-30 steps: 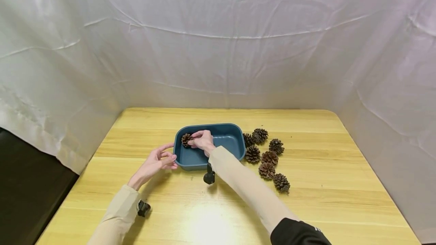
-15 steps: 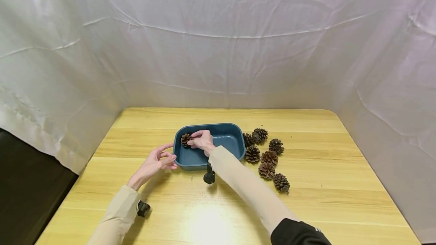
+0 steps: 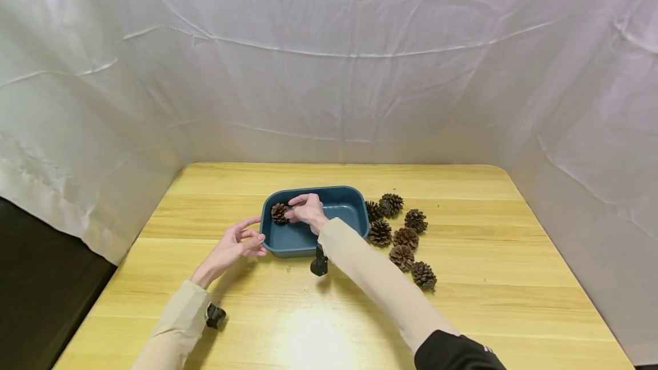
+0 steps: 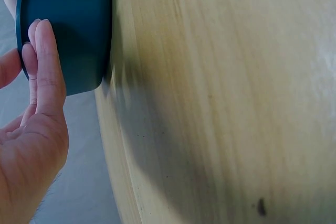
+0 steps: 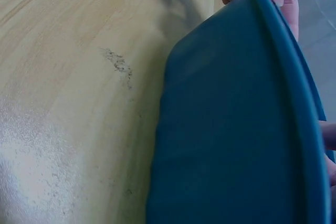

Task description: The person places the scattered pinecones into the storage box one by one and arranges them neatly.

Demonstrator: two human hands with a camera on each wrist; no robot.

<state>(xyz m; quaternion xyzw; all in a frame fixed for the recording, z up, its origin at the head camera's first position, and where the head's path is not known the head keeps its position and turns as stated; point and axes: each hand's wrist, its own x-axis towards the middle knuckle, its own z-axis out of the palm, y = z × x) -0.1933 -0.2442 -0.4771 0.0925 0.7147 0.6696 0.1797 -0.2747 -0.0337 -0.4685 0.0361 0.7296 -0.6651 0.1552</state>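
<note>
A dark blue rectangular box [image 3: 290, 240] stands on the table. Inside its left end lies a brown pine cone [image 3: 279, 213]. My right hand [image 3: 307, 210] reaches into the box just right of this cone, thumb and fingers spread apart; whether a fingertip still brushes the cone is hard to tell. At the box's near left corner, my left hand [image 3: 232, 247] touches the outside with fairly straight fingers. The left wrist view shows its fingers [image 4: 48, 66] lying along the box wall. Only the box's outer side [image 5: 231, 108] shows in the right wrist view, and it hides most of my right hand.
Several pine cones [image 3: 402, 257] lie on the wooden table [image 3: 493, 233] to the right of the box, the nearest ones close against its wall. Pale curtains [image 3: 339, 90] hang behind and at both sides. A dark surface [image 3: 41, 278] lies beyond the left table edge.
Thumb and fingers of my right hand have let go of the pine cone and drawn slightly right. The cone stays in the box's left end. My left hand keeps its place.
</note>
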